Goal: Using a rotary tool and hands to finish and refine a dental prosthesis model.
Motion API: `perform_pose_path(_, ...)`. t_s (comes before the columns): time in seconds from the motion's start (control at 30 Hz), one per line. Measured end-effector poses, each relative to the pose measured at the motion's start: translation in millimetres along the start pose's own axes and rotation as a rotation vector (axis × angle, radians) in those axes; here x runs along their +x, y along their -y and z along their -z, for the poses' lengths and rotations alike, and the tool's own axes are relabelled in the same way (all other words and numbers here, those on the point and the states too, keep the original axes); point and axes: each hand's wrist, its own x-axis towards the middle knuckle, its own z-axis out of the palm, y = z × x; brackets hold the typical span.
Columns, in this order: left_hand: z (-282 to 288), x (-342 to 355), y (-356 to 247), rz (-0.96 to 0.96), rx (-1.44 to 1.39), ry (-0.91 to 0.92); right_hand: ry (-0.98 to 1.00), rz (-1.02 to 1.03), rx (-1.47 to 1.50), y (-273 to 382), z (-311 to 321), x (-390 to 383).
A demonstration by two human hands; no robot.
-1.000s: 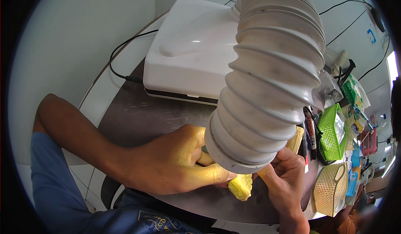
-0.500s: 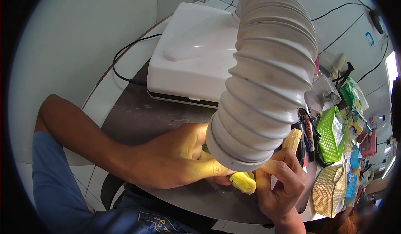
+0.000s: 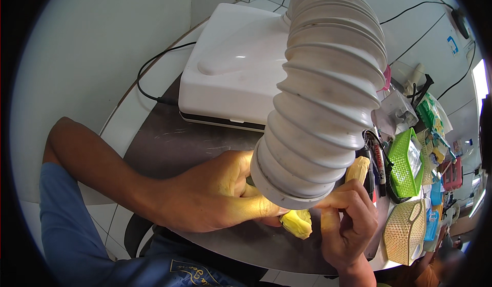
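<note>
My left hand [image 3: 205, 202] comes in from the left with its fingers curled, gripping a bright yellow, irregular lump [image 3: 297, 224]. The lump sticks out beyond the fingertips, under a strong warm light. Beside it on the right, my right hand [image 3: 353, 220] is closed in a pinch, a small gap away from the lump. Its index fingertip goes behind the rim of a wide white corrugated hose [image 3: 323, 97], so whatever it pinches cannot be made out. The hose end hangs right over both hands and hides part of the left fingers. A pale beige block [image 3: 357, 169] shows just beyond my right hand.
A white machine housing [image 3: 230, 67] stands at the back of the dark tabletop [image 3: 169, 149], with a black cable at its left. On the right are pens [image 3: 379, 164], a green basket [image 3: 407, 164] and a cream woven basket [image 3: 402, 230]. Another person [image 3: 428, 274] is at the far lower right.
My right hand has shifted slightly right, away from the yellow lump, and its fingers have turned a little. The lump has tilted slightly in my left hand, which otherwise stays put.
</note>
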Motion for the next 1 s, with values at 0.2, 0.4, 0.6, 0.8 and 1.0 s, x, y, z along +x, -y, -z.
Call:
perform_pose_path(0.2,-0.8,-2.0,-3.2,0.024,-0.014,-0.012,-0.044,-0.330,0.242,-1.7,4.4,-6.0)
perform_pose_path(0.4,-1.0,0.9,0.1,0.010,-0.062,0.020,-0.037,-0.532,0.410,4.6,-1.0,2.9)
perform_pose_path(0.6,-1.6,1.0,2.2,-0.047,-0.010,0.000,0.199,-0.645,0.533,7.9,5.4,9.0)
perform_pose_path(0.8,-0.3,2.0,3.3,-0.039,0.006,0.033,0.244,-0.642,0.531,9.1,5.8,10.5)
perform_pose_path(1.0,0.4,2.1,6.6,-0.049,0.010,0.028,0.237,-0.655,0.539,7.7,5.5,9.2)
